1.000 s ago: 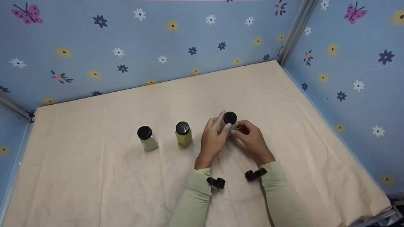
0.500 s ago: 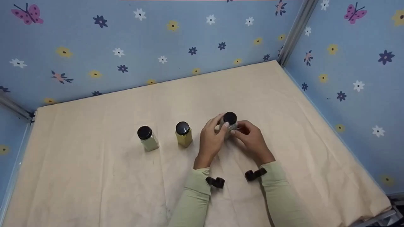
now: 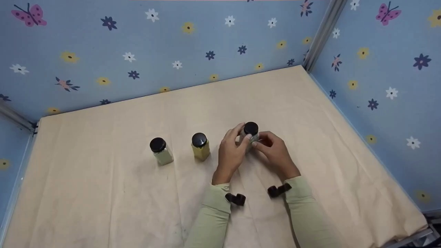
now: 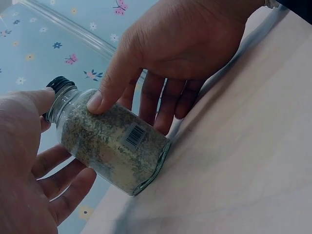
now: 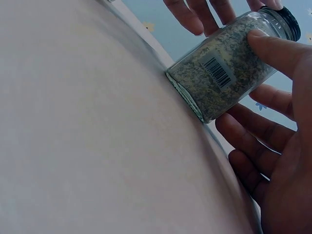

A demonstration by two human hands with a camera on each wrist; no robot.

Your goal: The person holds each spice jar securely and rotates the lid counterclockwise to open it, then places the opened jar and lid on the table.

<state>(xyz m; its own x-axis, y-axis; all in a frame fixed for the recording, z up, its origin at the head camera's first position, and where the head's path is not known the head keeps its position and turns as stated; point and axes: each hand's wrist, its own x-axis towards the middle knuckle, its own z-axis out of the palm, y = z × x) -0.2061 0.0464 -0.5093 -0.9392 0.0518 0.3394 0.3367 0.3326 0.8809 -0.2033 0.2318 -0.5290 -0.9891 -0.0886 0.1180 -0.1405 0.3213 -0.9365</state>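
Observation:
A clear glass spice jar [image 3: 251, 128] with a black lid stands between both hands at the right of the other jars. Through its glass, dried green herbs show in the left wrist view, with a barcode label on the jar [image 4: 112, 146]. My left hand [image 3: 230, 153] grips it near the top, thumb at the black lid [image 4: 61, 84]. My right hand [image 3: 278, 154] holds the body from the other side, its thumb pressed on the glass in the right wrist view. The base is at the cloth; I cannot tell whether it touches.
To the left stand two more black-lidded jars, one with yellow contents [image 3: 201, 151] and one with pale green contents [image 3: 163, 155]. A beige cloth [image 3: 103, 179] covers the table. Blue flowered panels [image 3: 155, 41] rise behind and at the sides.
The left hand's fingers shift slightly at the top of the jar. The right hand and the other two jars keep their places.

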